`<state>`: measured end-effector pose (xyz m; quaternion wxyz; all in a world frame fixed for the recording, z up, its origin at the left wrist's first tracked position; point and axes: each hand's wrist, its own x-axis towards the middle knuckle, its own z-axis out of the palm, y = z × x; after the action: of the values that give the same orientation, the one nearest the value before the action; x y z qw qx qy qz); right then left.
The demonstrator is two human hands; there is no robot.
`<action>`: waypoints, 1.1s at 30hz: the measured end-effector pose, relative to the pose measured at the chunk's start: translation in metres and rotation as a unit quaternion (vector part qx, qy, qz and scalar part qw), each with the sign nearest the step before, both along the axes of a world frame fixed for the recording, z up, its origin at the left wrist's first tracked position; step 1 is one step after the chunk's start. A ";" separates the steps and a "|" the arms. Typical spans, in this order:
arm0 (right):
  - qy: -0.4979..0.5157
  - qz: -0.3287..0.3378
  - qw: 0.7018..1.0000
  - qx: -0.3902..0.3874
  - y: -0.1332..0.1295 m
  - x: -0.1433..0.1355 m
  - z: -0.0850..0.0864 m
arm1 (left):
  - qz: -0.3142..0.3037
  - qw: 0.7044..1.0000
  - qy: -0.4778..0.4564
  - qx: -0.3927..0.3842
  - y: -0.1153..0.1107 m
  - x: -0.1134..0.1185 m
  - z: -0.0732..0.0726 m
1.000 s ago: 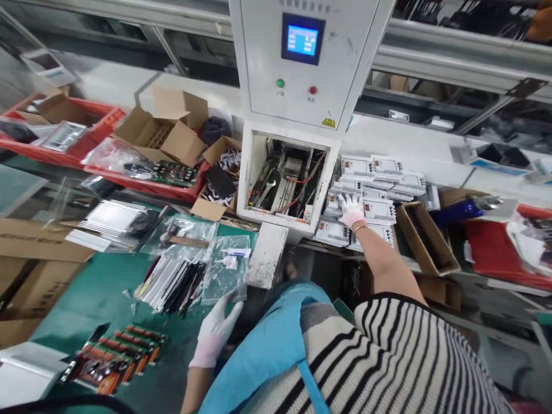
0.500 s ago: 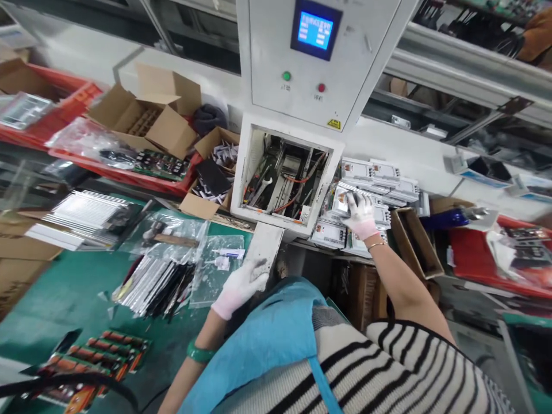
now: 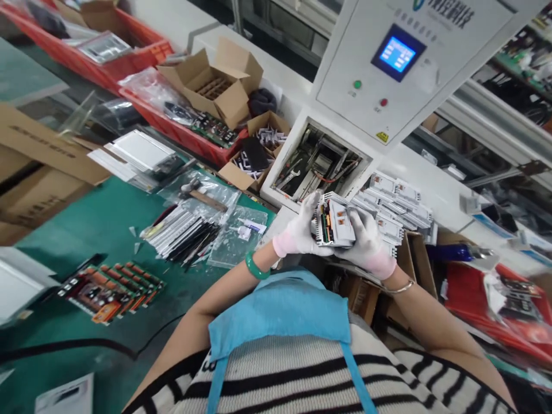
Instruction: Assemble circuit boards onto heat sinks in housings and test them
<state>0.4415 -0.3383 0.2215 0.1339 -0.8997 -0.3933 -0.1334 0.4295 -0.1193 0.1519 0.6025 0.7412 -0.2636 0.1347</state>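
In the head view, a white electronic unit (image 3: pixel 338 224) is held between both gloved hands, in front of the cabinet's opening. Its left side is gripped by the left hand (image 3: pixel 302 230), its right by the right hand (image 3: pixel 366 241), the fingers of each curled around it. Similar units (image 3: pixel 399 201) are stacked just beside the cabinet (image 3: pixel 345 63). Large Chinese characters ending in "科技" are printed on the cabinet, above a lit blue screen (image 3: pixel 397 54) whose text is too blurred to be read. A yellow warning label (image 3: pixel 382 137) is placed below the red button (image 3: pixel 383 102).
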 end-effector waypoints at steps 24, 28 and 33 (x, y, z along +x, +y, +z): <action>-0.110 0.055 0.991 -0.044 0.071 0.000 -0.023 | 0.109 0.937 0.220 -0.250 0.037 -0.066 0.006; -0.122 0.067 0.989 -0.044 0.091 -0.007 -0.039 | 0.206 0.914 0.260 -0.236 0.031 -0.072 0.006; -0.093 0.072 0.993 0.010 0.105 -0.024 -0.046 | 0.291 0.908 0.218 -0.208 0.041 -0.078 -0.008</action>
<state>0.4176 -0.2337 0.1757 0.1148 -0.8512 -0.4669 -0.2104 0.3514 -0.0778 0.1443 0.7197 0.6537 0.1356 0.1905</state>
